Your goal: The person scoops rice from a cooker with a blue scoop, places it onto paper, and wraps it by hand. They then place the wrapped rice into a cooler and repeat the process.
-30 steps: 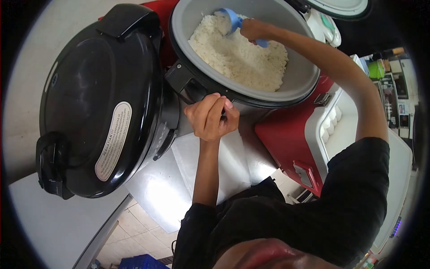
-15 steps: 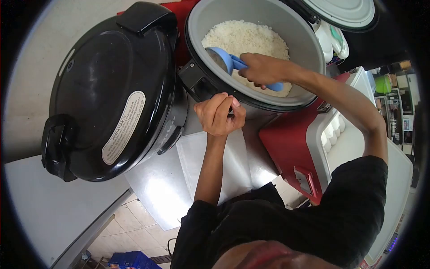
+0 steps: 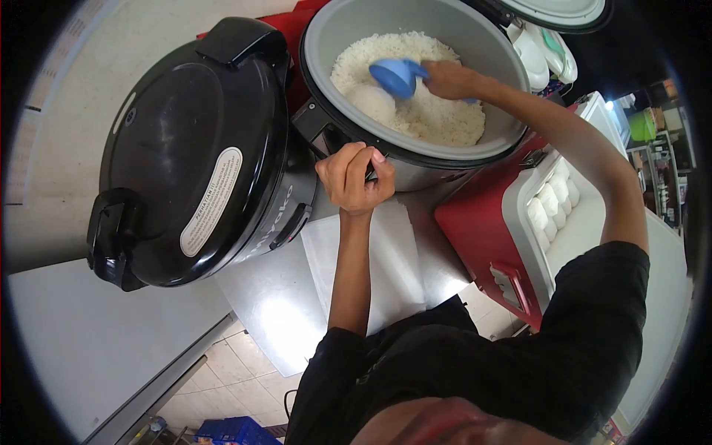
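Note:
In the head view, my right hand grips a blue scoop inside the open rice cooker. The scoop is tipped with its rounded blue back showing, above the white rice. A smooth rounded mound of rice lies just below the scoop. My left hand is closed in front of the cooker's front rim, beside its black latch. What its curled fingers hold, if anything, is hidden. White paper sheets lie on the steel table beneath my left forearm.
A second, lidded black rice cooker stands to the left. On the right is an open red cooler box with several rounded white portions inside. The raised cooker lid is at the top right. A blue crate sits on the floor.
My right hand has moved the scoop up and away from the near rim, turning it over. A rounded rice mound now shows below it. My left hand stays closed; the whole view has shifted slightly.

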A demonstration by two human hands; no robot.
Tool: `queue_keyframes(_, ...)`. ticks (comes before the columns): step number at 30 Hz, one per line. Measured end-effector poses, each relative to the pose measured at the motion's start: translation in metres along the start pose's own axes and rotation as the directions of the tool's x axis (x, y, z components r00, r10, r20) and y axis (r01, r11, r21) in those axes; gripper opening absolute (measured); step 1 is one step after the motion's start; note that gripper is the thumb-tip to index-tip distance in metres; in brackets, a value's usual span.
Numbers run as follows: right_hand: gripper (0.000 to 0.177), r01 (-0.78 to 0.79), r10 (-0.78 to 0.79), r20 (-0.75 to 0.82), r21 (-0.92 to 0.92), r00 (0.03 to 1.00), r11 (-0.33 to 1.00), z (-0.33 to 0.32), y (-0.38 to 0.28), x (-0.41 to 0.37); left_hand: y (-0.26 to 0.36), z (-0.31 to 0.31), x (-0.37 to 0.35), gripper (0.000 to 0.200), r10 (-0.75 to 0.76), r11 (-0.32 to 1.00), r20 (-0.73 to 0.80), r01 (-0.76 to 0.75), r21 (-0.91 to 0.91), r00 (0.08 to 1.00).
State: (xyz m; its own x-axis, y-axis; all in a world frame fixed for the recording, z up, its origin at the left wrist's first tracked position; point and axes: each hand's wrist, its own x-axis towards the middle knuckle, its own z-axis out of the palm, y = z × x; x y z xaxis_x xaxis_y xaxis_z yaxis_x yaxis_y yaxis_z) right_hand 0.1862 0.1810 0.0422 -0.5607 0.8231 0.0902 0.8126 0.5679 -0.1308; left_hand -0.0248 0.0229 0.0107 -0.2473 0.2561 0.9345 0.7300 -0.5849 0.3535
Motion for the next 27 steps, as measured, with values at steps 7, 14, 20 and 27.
queue_keyframes(7,0.021,-0.481,0.171,0.536,0.515,0.827,0.710,-0.029,-0.074,0.003,0.001,0.002,-0.004,0.005,-0.006,1.000,-0.032,0.006,-0.009,0.999)
queue_keyframes(14,0.021,-0.357,0.102,0.678,0.247,0.728,0.901,-0.053,-0.092,-0.007,0.001,0.005,-0.005,0.005,-0.007,1.000,-0.050,0.008,0.010,0.999)
queue_keyframes(20,0.020,-0.430,0.048,0.834,0.233,0.549,0.872,-0.085,-0.074,-0.021,0.000,0.004,-0.005,0.006,0.000,1.000,-0.042,0.000,0.008,0.999)
queue_keyframes(27,0.019,-0.479,0.006,0.883,0.248,0.469,0.842,-0.126,-0.048,-0.016,-0.001,0.004,-0.004,0.004,0.015,1.000,-0.047,-0.014,0.028,0.999)
